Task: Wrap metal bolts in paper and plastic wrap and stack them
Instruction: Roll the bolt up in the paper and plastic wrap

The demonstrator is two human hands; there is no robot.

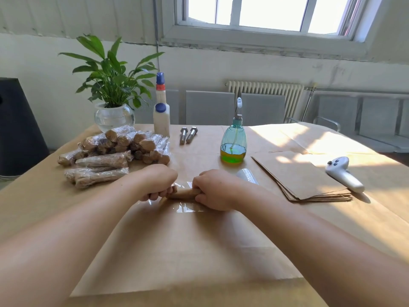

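Near the desk's middle, a paper-wrapped bolt is gripped at each end by the curled left hand and right hand. It is judged heavy and stiff, best held at the ends; the plastic wrap beneath, apparently clingy, is hard to see.

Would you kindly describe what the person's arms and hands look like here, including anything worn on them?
Both arms are bare all the way to the lower edge of the picture: no sleeves show. The left hand and the right hand wear no gloves, and no rings, watch or bracelet can be seen on the fingers or wrists. There are no markings or straps.
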